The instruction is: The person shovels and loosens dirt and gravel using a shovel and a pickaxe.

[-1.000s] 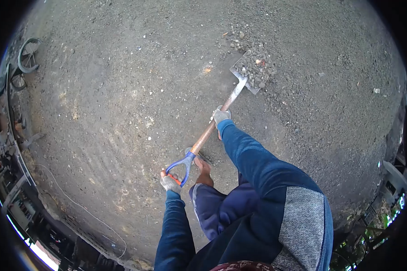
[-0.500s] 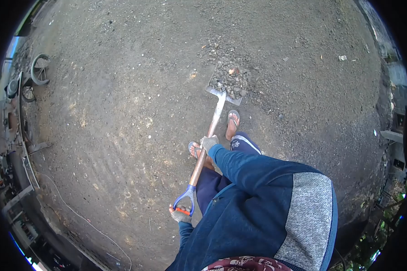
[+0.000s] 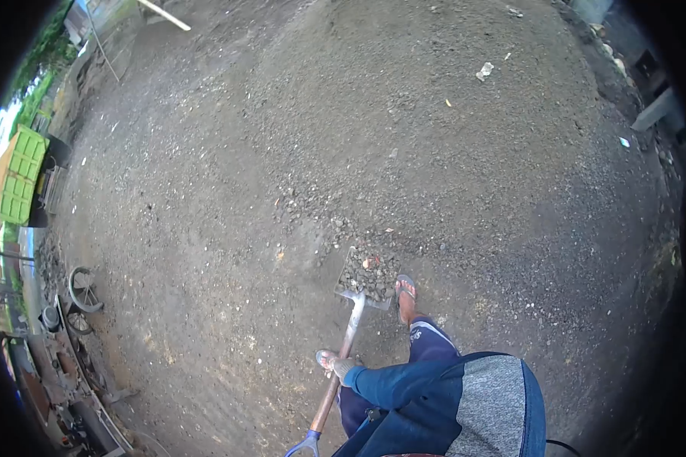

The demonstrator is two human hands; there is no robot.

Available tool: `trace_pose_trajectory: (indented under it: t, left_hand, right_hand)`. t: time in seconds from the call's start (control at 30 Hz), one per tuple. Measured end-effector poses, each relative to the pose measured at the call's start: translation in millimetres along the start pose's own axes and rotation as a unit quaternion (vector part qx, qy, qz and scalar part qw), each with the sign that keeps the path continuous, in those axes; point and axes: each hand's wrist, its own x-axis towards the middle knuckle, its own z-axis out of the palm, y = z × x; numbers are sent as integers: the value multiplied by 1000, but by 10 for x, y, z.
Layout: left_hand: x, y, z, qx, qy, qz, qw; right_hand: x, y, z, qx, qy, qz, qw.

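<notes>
A shovel (image 3: 352, 326) runs from the bottom edge up to the middle of the view. Its flat metal blade carries a heap of dark gravel (image 3: 373, 276) with a reddish piece on top. My gloved right hand (image 3: 344, 368) is wrapped round the shaft about halfway along. Only part of the blue D-shaped handle (image 3: 306, 442) shows at the bottom edge, and my left hand is out of view. My sandalled feet stand at either side of the shaft, the right one (image 3: 405, 288) close beside the blade.
Gravelly ground (image 3: 206, 228) spreads all round, with loose stones beyond the blade. A yellow-green truck bed (image 3: 23, 175) stands at the far left, above a wheel (image 3: 85, 289) and assorted scrap. A whitish scrap (image 3: 485, 71) lies at upper right, near a wall along the edge.
My view has tilted up, so shovel, feet and right hand appear lower and the truck comes into sight. My left hand, on the D-handle before, has left the view. The gravel stays on the blade.
</notes>
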Motion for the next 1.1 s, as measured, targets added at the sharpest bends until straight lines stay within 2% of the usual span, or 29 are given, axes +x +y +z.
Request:
trace_pose_trajectory:
  t: [0.03, 0.1, 0.13, 0.17, 0.2, 0.23, 0.27, 0.3, 0.33, 0.37, 0.4, 0.43, 0.5, 0.53, 0.6, 0.67, 0.73, 0.77, 0.8, 0.83, 0.87, 0.93, 1.0, 1.07, 1.1]
  left_hand:
    - [79, -95, 462, 19, -66, -17, 998]
    - [129, -367, 1689, 57, -220, -74, 971]
    - [-17, -583, 2519, 80, -310, -114, 941]
    - [-591, -756, 3468, 144, -392, -156, 895]
    - [-1444, -1002, 4337, 143, -503, -163, 836]
    - [-2448, -1214, 5051, 105, -597, -249, 756]
    - [-3902, -1209, 5345, 89, -650, -247, 713]
    - [-4934, -1234, 5499, 68, -741, -273, 609]
    - [-5821, -1205, 5440, 50, -801, -236, 549]
    - [-6588, -1007, 5205, 39, -846, -149, 510]
    - [-7083, -770, 4984, 48, -883, -119, 451]
    - [-7353, -632, 4819, 44, -907, -130, 397]
    - [-7330, -467, 4563, 65, -934, -47, 347]
    - [-7181, -404, 4456, 76, -943, -6, 323]
    - [-6558, -258, 4215, 197, -921, 119, 315]
    - [-5570, -258, 4316, 312, -887, 244, 236]
    - [-4913, -80, 4321, 322, -861, 328, 217]
    - [-4683, 94, 4283, 339, -866, 259, 263]
    - [-4488, 275, 4270, 352, -864, 189, 307]
    - [-4303, 416, 4258, 296, -891, 49, 341]
    - [-3983, 502, 4352, 261, -903, -7, 341]
    - [-3757, 593, 4300, 114, -839, -133, 515]
    - [-3127, 618, 4637, 222, -820, -66, 523]
    - [-2506, 452, 4946, 419, -665, -165, 595]
    - [-2439, 395, 4935, 486, -587, -152, 630]
  right_hand:
    - [-137, -553, -240, 50, 2, -26, 998]
    - [178, -1774, -980, 107, 24, -224, 968]
    - [4, -2631, -1448, 117, 55, -316, 940]
    - [-398, -3529, -1873, 192, 120, -428, 875]
    - [-919, -4414, -2462, 250, 85, -526, 809]
    - [-1688, -5156, -2954, 288, 71, -641, 708]
    - [-2570, -5711, -3362, 231, 118, -689, 677]
    - [-3282, -6215, -3773, 273, 121, -697, 652]
    - [-3947, -6604, -4197, 292, 101, -683, 662]
    - [-4372, -7048, -4692, 216, 140, -680, 687]
    - [-4609, -7118, -4981, 41, 283, -698, 656]
    - [-4853, -7176, -5256, -110, 435, -680, 580]
    - [-5041, -6469, -4822, 85, 218, -693, 682]
    - [-4948, -6091, -4589, 181, 99, -673, 710]
    - [-4454, -5366, -4249, 311, 34, -650, 693]
    - [-3347, -5005, -4370, 283, 38, -609, 740]
    - [-2679, -4461, -3994, 300, 54, -544, 782]
    - [-2230, -4240, -3844, 341, 44, -554, 758]
    - [-2016, -4021, -3634, 318, 38, -516, 794]
    - [-1642, -3891, -3431, 352, 64, -493, 793]
    - [-1659, -3621, -3122, 336, 18, -477, 812]
    - [-1508, -3330, -2663, 346, -13, -440, 828]
    - [-1560, -3045, -2160, 312, -82, -395, 860]
    - [-1850, -2732, -1507, 218, -182, -331, 900]
    - [-1856, -2641, -1239, 167, -224, -290, 915]
